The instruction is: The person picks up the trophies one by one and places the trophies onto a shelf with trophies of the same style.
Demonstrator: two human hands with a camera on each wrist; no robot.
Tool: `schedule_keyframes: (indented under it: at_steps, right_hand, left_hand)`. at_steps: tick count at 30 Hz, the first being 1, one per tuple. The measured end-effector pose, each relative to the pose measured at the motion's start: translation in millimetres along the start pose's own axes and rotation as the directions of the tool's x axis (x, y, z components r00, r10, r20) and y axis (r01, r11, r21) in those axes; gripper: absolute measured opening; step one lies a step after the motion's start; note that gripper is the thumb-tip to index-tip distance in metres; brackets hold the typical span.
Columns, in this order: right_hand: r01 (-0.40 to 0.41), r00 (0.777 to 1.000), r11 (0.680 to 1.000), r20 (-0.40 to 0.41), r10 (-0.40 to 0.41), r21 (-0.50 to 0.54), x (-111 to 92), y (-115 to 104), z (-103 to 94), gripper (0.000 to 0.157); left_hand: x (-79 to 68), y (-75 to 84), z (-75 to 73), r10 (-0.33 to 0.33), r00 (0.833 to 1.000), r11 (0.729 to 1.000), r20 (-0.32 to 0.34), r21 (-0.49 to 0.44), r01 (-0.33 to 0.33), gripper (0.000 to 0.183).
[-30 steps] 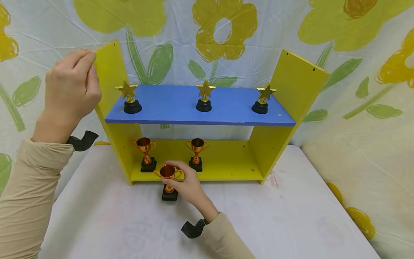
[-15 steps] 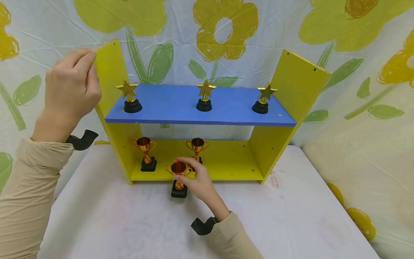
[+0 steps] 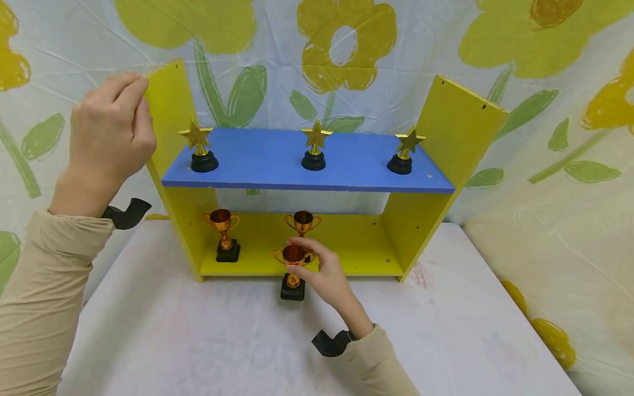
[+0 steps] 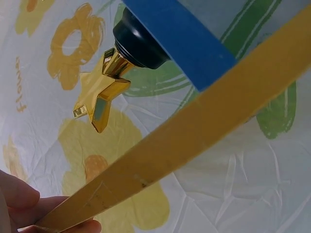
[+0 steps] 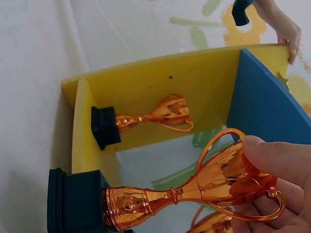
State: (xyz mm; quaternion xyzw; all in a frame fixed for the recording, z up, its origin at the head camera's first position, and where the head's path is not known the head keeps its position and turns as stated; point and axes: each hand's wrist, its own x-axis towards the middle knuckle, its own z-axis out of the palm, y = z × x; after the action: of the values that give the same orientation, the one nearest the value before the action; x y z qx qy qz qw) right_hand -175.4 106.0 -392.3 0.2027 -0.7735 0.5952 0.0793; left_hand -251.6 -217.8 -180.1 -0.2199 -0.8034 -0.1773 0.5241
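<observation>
My left hand [image 3: 110, 129] grips the top corner of the left side panel [image 4: 160, 145] of a yellow and blue shelf; in the left wrist view its fingers lie on both sides of the panel's edge. My right hand [image 3: 324, 272] pinches a copper-coloured trophy cup [image 5: 214, 182] by its bowl, thumb on one side and fingers on the other. That trophy is upright in front of the bottom board, its black base in front of the board's edge. Behind it, partly hidden, another trophy cup [image 3: 302, 220] stands on the board. A third trophy cup [image 3: 224, 234] stands at the left.
Three gold star trophies, at left [image 3: 198, 146], middle [image 3: 314, 146] and right [image 3: 405, 153], stand on the blue upper board [image 3: 257, 159]. The yellow bottom board [image 3: 356, 250] extends to the right side panel [image 3: 458, 126]. The shelf stands on a white-covered table [image 3: 198, 341] against a flowered cloth.
My right hand has carried its trophy cup rightward and slightly farther back, from between the two standing cups to in front of the middle one. My left hand stays on the panel.
</observation>
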Motion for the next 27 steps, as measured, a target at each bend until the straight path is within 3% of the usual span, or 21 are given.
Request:
schedule_keyframes:
  at_steps: [27]
  right_hand:
    - [0.026,0.99,0.998,-0.134,-0.034,-0.061,-8.4,0.9,-66.1,0.049]
  left_hand:
    - [1.4,2.0,1.7,-0.004,1.0,1.0,-0.01,-0.003,0.004,0.039]
